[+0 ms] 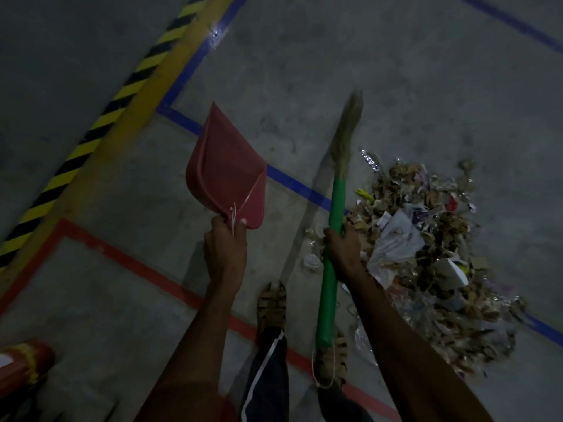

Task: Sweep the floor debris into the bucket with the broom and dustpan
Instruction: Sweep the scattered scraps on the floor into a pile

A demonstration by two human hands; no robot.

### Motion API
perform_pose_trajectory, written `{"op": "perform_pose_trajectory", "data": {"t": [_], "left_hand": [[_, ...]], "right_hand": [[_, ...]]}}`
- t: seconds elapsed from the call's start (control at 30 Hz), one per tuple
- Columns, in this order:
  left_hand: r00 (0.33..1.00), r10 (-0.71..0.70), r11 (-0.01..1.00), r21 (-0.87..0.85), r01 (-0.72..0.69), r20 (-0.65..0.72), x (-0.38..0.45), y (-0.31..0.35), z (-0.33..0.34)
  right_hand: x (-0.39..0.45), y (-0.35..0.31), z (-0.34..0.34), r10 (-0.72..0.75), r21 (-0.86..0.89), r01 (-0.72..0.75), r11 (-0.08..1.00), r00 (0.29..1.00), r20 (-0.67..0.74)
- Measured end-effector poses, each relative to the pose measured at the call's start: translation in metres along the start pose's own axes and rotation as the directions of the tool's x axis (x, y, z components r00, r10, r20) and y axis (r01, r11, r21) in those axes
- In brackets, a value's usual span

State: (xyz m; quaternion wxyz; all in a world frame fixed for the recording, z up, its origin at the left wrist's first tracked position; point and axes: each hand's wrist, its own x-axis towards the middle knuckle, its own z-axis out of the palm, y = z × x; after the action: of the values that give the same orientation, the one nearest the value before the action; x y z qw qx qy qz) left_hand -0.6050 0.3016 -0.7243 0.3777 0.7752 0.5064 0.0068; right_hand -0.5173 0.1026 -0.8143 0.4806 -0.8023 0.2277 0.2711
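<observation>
L grip [225,239]: dustpan [225,169] | R grip [342,245]: broom [333,239] | debris [426,248] rt

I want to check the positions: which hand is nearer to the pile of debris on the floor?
Right. The right hand grips the broom at the edge of the debris pile. The left hand holds the red dustpan farther away.

Both forearms are bare, with no sleeves showing. The trousers [268,376] are dark with a white stripe down the side. On the feet are tan strapped sandals [272,303].
</observation>
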Motion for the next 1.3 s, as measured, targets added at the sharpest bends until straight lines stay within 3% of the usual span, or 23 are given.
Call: {"op": "perform_pose_trajectory", "data": {"t": [0.1, 0.3, 0.5, 0.67, 0.9, 1.0, 1.3], "left_hand": [[1.000, -0.002, 1.000, -0.012, 0.001, -0.019, -0.008, 0.003, -0.001], [0.999, -0.003, 0.999, 0.032, 0.005, -0.042, -0.040, -0.001, 0.001], [0.996, -0.004, 0.998, 0.065, 0.010, -0.091, -0.099, -0.024, 0.006], [0.991, -0.064, 0.998, 0.013, 0.066, -0.120, -0.167, -0.050, 0.018], [0.991, -0.076, 0.997, -0.035, 0.073, -0.113, -0.275, -0.075, 0.045], [0.991, -0.067, 0.997, -0.036, 0.063, -0.117, -0.316, -0.085, 0.053], [0.996, -0.014, 0.995, -0.104, 0.005, -0.084, -0.457, -0.111, 0.073]], "right_hand": [[-0.015, 0.005, 0.000, -0.092, -0.030, 0.092, 0.995, 0.996, 0.004], [-0.010, 0.005, 0.005, -0.205, -0.098, 0.220, 0.971, 0.969, 0.140], [-0.012, 0.038, -0.026, -0.091, -0.216, 0.150, 0.965, 0.961, 0.261], [-0.037, 0.101, -0.091, 0.032, -0.245, 0.029, 0.969, 0.970, 0.241], [-0.108, 0.160, -0.183, -0.228, -0.232, 0.273, 0.933, 0.952, 0.203], [-0.131, 0.183, -0.213, -0.398, -0.264, 0.443, 0.857, 0.894, 0.207], [-0.197, 0.270, -0.316, -0.596, -0.348, 0.660, 0.666, 0.751, 0.284]]}}
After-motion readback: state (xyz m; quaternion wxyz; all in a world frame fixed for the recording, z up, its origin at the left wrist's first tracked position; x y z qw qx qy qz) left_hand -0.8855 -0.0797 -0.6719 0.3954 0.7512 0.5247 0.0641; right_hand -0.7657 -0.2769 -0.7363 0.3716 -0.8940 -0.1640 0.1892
